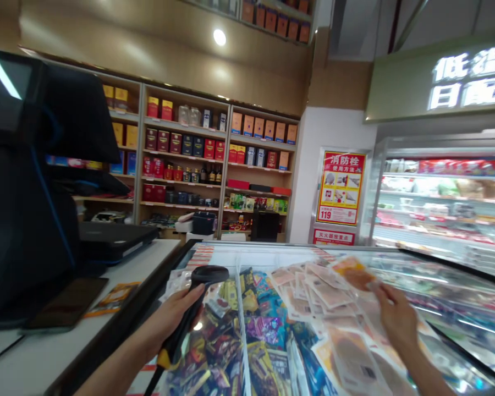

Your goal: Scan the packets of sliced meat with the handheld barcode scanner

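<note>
My left hand (174, 319) is wrapped round the handle of a black barcode scanner (209, 274) with a yellow lower end and a cable. The scanner is over the left compartment of a chest freezer (247, 250), above small colourful wrapped ice creams (214, 346). At the right, my right hand (398, 319) pinches the corner of a flat clear packet (352, 273) with orange and yellow print, slightly blurred. Beneath and beside it lies a spread of similar pale flat packets (325, 291). A white wire divider (243, 330) separates the compartments.
To the left, a white counter (148, 275) carries a black checkout terminal (25, 192), a phone (66, 302) and an orange packet (113, 298). Shelves of boxes (185, 143) stand behind. Another glass-topped freezer (449, 297) and a lit refrigerated display (441, 203) are at the right.
</note>
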`<control>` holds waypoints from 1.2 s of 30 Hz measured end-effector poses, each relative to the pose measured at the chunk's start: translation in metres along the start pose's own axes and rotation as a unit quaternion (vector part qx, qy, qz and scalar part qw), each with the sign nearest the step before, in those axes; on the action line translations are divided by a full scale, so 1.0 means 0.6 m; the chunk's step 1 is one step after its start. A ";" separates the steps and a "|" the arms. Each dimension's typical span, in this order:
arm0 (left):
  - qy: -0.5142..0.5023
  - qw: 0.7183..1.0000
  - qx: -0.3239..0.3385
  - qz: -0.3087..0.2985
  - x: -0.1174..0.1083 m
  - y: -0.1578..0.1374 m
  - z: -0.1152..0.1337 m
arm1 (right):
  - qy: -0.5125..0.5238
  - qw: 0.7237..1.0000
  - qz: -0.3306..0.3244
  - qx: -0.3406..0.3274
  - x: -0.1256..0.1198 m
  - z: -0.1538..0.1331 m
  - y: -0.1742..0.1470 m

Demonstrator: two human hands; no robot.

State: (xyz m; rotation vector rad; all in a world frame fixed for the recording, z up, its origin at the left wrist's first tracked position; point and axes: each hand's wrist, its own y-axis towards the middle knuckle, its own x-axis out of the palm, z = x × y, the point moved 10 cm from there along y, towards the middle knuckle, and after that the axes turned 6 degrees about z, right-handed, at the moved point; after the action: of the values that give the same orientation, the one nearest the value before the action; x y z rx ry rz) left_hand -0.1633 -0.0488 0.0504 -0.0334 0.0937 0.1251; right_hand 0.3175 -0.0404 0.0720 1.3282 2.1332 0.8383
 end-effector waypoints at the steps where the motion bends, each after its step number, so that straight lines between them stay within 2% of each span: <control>1: -0.005 1.000 -0.003 0.009 -0.010 -0.004 -0.001 | 0.033 0.998 -0.045 -0.033 0.044 -0.031 -0.029; 3: -0.019 0.999 -0.005 0.034 -0.031 -0.012 -0.002 | 0.081 0.975 -0.144 -0.148 0.134 -0.114 -0.105; 4: -0.024 0.999 -0.006 0.046 -0.040 -0.015 -0.003 | 0.085 0.953 -0.206 -0.205 0.176 -0.151 -0.149; 5: -0.026 0.998 -0.007 0.054 -0.046 -0.017 -0.004 | 0.077 0.930 -0.258 -0.249 0.212 -0.177 -0.190; 7: -0.023 0.998 -0.009 0.060 -0.050 -0.019 -0.008 | 0.039 0.895 -0.333 -0.295 0.261 -0.196 -0.252; 9: -0.016 0.998 -0.011 0.053 -0.045 -0.018 -0.013 | -0.011 0.877 -0.384 -0.290 0.287 -0.179 -0.281; 13: -0.009 1.000 -0.017 0.017 -0.018 -0.014 -0.022 | -0.095 0.865 -0.451 -0.196 0.306 -0.118 -0.287; 17: -0.012 1.000 -0.019 -0.003 -0.005 -0.015 -0.025 | -0.141 0.873 -0.449 -0.128 0.324 -0.107 -0.274; 22: -0.016 1.000 -0.018 -0.012 -0.013 -0.018 -0.028 | -0.142 0.884 -0.440 -0.071 0.345 -0.115 -0.276; 29: -0.031 0.999 -0.015 -0.006 -0.023 -0.025 -0.024 | 0.014 0.907 -0.418 -0.034 0.358 -0.150 -0.277; 33: -0.035 0.999 -0.009 -0.015 -0.022 -0.028 -0.018 | 0.181 0.906 -0.383 0.022 0.366 -0.170 -0.255; 36: -0.032 0.999 0.007 -0.037 -0.016 -0.029 -0.008 | 0.213 0.904 -0.369 0.027 0.371 -0.176 -0.243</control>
State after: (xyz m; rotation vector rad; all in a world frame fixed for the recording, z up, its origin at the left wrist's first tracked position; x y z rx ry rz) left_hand -0.1713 -0.0673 0.0468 -0.0180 0.0303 0.0513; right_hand 0.0660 0.0873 0.0224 0.2666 2.7109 0.7737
